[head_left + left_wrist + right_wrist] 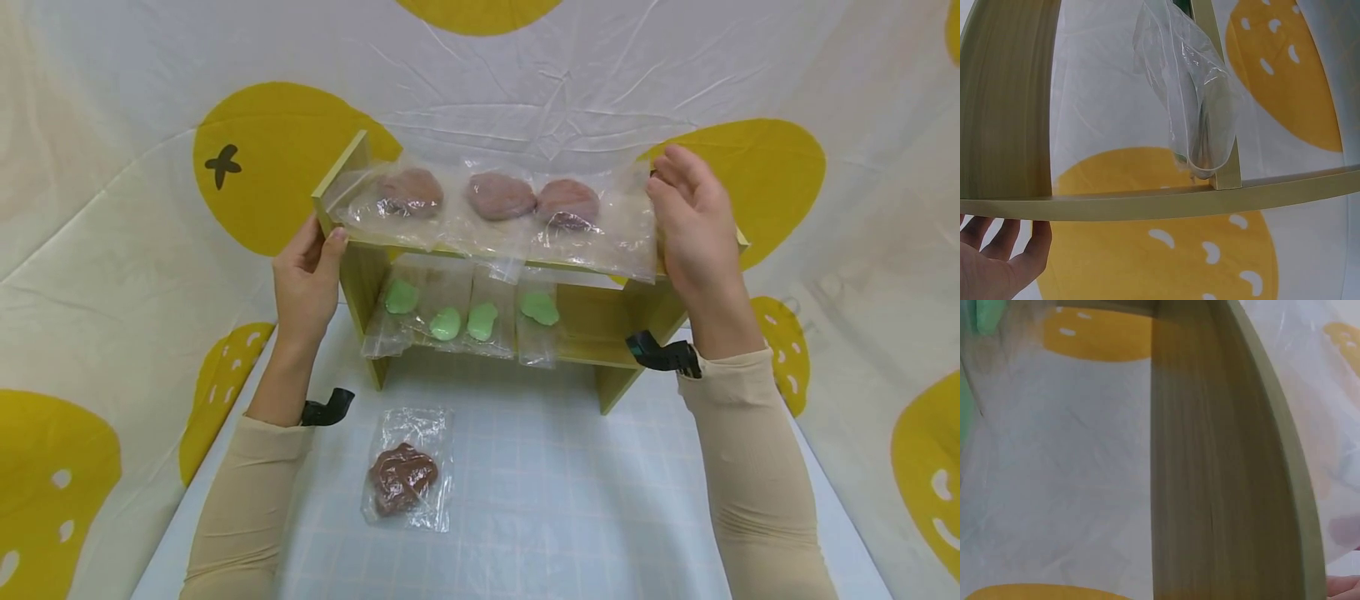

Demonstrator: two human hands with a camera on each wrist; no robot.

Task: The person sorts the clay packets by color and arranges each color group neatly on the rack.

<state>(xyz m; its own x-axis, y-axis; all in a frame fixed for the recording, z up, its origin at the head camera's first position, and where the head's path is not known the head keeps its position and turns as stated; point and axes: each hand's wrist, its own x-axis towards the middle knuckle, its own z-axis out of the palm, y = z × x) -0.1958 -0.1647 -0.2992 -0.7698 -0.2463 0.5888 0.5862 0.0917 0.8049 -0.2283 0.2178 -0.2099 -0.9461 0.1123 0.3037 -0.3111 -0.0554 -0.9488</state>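
Observation:
A small yellow-green wooden shelf (pixel 600 321) stands before me. My left hand (pixel 307 283) grips its left side panel near the top, with the thumb at the front edge. Its fingertips meet a panel edge in the left wrist view. Three clear bags with pinkish-brown lumps lie on the top board. My right hand (pixel 697 225) pinches the edge of the rightmost clear zip bag (pixel 622 237), its fingertips partly hidden. In the right wrist view only a bit of the fingers (pixel 1342 586) shows past the board.
On the lower board lie several clear bags with green lumps (pixel 482 321), toward its left side. A bag with a brown lump (pixel 402 479) rests on the pale checked tabletop (pixel 540 500) in front. A white cloth with yellow shapes (pixel 285 167) hangs behind.

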